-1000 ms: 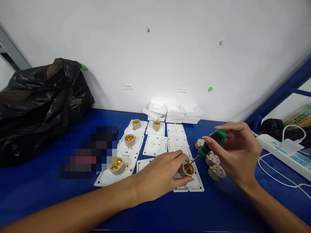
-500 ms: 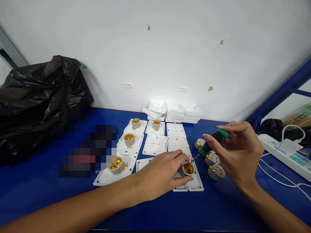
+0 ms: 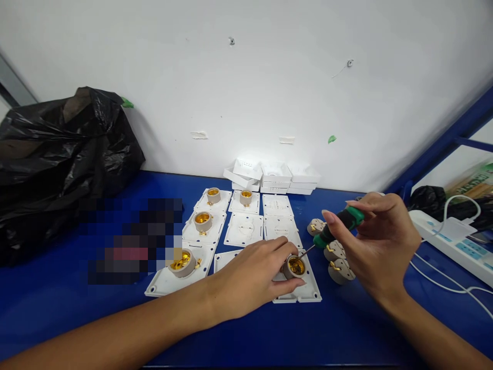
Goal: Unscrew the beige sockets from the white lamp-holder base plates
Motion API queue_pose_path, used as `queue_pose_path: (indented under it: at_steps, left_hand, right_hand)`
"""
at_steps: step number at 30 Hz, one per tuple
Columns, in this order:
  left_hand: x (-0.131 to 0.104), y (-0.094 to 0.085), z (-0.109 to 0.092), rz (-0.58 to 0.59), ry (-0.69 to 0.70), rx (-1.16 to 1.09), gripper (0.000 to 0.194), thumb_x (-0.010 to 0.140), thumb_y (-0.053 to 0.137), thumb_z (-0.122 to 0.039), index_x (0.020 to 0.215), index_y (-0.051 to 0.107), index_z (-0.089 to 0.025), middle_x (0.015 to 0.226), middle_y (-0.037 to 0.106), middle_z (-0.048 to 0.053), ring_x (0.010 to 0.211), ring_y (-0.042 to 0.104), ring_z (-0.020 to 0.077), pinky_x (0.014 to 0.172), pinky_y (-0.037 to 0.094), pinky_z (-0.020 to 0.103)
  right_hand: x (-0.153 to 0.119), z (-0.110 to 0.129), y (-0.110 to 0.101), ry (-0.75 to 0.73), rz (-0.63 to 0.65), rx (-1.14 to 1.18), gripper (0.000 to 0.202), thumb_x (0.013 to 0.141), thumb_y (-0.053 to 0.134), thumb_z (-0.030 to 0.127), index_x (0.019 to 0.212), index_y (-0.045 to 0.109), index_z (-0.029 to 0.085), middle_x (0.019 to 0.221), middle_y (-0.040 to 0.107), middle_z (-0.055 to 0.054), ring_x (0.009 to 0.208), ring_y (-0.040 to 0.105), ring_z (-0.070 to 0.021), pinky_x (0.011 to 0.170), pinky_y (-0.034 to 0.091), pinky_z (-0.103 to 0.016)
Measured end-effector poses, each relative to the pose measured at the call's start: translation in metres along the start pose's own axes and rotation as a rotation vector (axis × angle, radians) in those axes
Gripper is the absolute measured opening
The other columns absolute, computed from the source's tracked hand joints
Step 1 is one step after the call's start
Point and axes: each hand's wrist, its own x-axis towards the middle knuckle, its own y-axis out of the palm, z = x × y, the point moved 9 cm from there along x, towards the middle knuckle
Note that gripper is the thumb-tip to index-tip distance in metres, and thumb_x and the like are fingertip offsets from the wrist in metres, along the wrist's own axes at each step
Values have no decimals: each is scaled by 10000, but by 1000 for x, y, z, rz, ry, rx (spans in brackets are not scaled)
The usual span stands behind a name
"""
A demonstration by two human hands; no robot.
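Observation:
My left hand (image 3: pixel 252 275) grips a round lamp socket (image 3: pixel 296 267) with a brass-coloured inside, thumb in front and fingers behind it. The socket sits on a white square plate (image 3: pixel 310 290) near the front of the table. In my right hand (image 3: pixel 379 246) is a green and black screwdriver (image 3: pixel 339 226), tilted down to the left. Its thin shaft reaches the socket's upper right rim, and the tip is inside or at the opening; exact contact is too small to tell. Several loose sockets (image 3: pixel 341 271) lie just left of my right hand, partly behind it.
White plates (image 3: pixel 244 229) lie in rows on the blue table, several with sockets (image 3: pixel 203 222). White boxes (image 3: pixel 275 177) are stacked by the wall. A black bag (image 3: pixel 73 154) stands left, beside a blurred dark patch. A white power strip (image 3: pixel 458 244) with cables lies right.
The view has shifted slightly, so most things appear a little further left. The screwdriver's tip sits slightly deeper over the socket's opening. Both hands keep their hold.

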Motion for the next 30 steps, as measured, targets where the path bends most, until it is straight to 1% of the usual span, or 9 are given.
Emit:
queue_pose_path:
  at_steps: [9,13,16,18,21,23,25,27,30]
  left_hand:
    - [0,2,1,20,8,13,299,998,679,-405,1190,580,-197,1107,664,57,930,664,234,777,512,327]
    - [0,1,1,28,10,-11,298,1003,668,-414,1206,594,-209,1124,662,62,909,667,227,775,518,328]
    - [0,-1,2,18,9,-23,271,1001,669,-412,1173,608,-211,1099,656,55,887,660,217,744,510,312]
    - [0,-2,3,11,-4,-35,250,990,683,-402,1135,617,-209,1078,653,51,871,656,214,725,504,305]
    - [1,-2,6,1,-26,-86,259,969,708,-385,1150,634,-215,1077,652,49,856,654,212,719,508,305]
    - [1,-3,6,-6,-30,-113,283,958,721,-381,1175,642,-216,1078,654,49,865,656,215,734,512,311]
    - [1,-2,6,-2,-30,-121,284,950,731,-387,1157,649,-210,1061,653,45,852,653,212,728,507,309]
    - [1,-2,6,-2,-33,-114,280,954,731,-396,1145,646,-210,1043,648,38,828,646,202,705,496,300]
    - [1,-1,6,2,-32,-100,280,964,722,-405,1153,638,-217,1042,644,35,828,643,198,690,487,291]
  right_hand:
    - [-7,17,7,-153,-19,-64,307,789,795,121,868,547,283,702,466,46,588,449,-145,489,413,-314]
    - [-6,21,17,-170,62,-53,290,814,789,137,903,559,291,680,485,48,567,466,-148,469,420,-321]
    - [3,20,27,-173,210,-47,272,804,830,172,974,639,264,708,575,35,576,527,-138,452,436,-305]
    - [10,16,36,-122,364,-5,272,830,825,208,1062,689,249,813,681,1,663,619,-155,543,528,-324]
    - [8,12,59,19,747,298,256,960,680,228,1212,678,271,1115,760,-59,966,723,-207,787,628,-394]
    - [-3,8,68,146,960,496,246,1012,599,254,1245,660,300,1245,733,-75,1065,718,-219,806,642,-407]
    - [-5,-2,67,223,957,562,209,1001,619,322,1201,676,313,1297,682,-79,1085,691,-221,819,633,-409]
    - [0,-15,59,266,799,613,151,945,698,390,1073,702,310,1169,662,-52,980,674,-199,751,614,-358]
    - [3,-29,47,309,579,648,120,885,780,374,959,721,299,964,645,-13,873,642,-165,668,575,-280]
